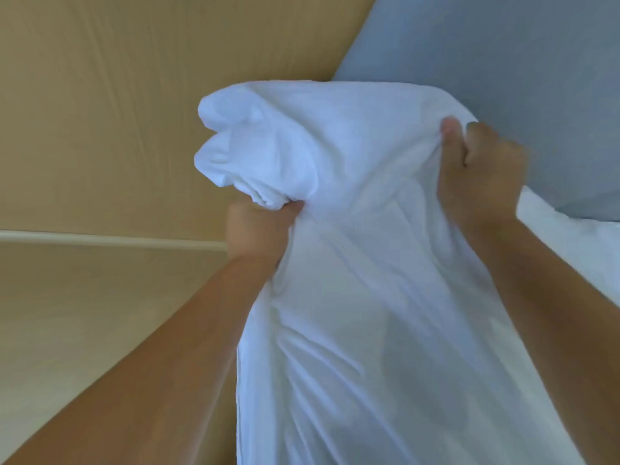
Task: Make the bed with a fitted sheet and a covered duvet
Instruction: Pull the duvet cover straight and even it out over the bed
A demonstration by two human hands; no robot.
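A white fitted sheet [369, 297] fills the middle and lower part of the view, stretched and creased over a corner of the bed. My left hand [258, 229] grips a bunched wad of the sheet at its left edge. My right hand [479, 172] pinches a gathered fold of the sheet near the top right, thumb pointing up. Above the hands the sheet billows in loose rounded folds. A grey-blue surface [520, 62], the mattress or headboard, shows bare beyond the sheet at the upper right.
Tan wooden flooring [100, 95] covers the left half of the view. A pale strip [100, 238] runs across it at mid height. More white fabric [577, 243] lies at the right edge.
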